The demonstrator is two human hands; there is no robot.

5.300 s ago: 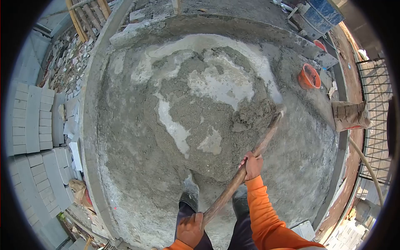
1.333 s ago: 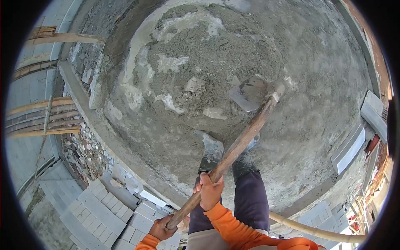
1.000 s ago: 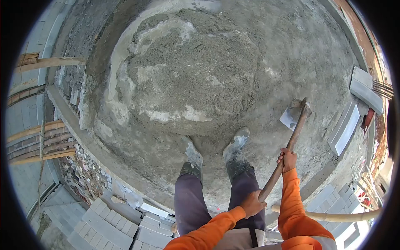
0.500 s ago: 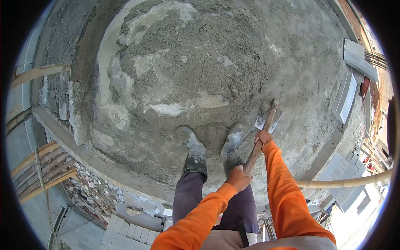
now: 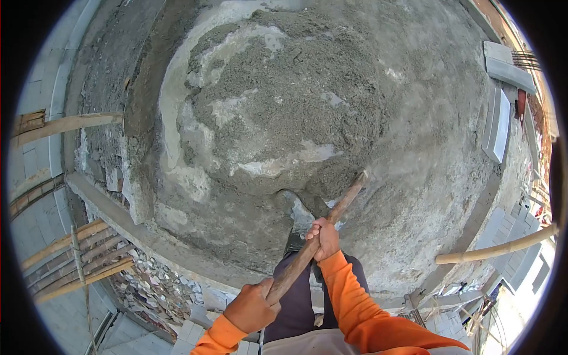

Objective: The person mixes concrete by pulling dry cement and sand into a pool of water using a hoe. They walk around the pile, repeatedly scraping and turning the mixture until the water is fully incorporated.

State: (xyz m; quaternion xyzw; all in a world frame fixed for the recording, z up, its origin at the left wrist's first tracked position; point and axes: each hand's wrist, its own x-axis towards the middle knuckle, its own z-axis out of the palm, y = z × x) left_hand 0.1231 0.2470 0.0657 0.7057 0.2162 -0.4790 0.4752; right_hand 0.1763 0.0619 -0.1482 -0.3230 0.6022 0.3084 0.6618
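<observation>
My left hand (image 5: 251,306) is closed around the near end of the wooden handle of a hoe (image 5: 294,267). Farther up the same handle, my right hand (image 5: 324,238) grips it with curled fingers. The far end of the handle rests low over the ground by my boots; its blade is mostly hidden under grey mortar. A wide, rough heap of wet mortar (image 5: 307,94) spreads in front of me, with pale watery patches on it. My mortar-smeared boot (image 5: 299,216) stands at the heap's near edge, and the other boot is largely covered by my arm and the handle.
A low concrete kerb (image 5: 148,239) curves along the left. Bamboo poles (image 5: 77,260) and broken rubble (image 5: 157,290) lie beyond it. Concrete blocks (image 5: 496,125) sit at the right edge, and a bamboo pole (image 5: 497,247) juts in at lower right.
Both hands have swung the hoe to the left and pulled it nearer my body. Its blade went from the bare ground at right to mortar by my boots. The view has shifted slightly.
</observation>
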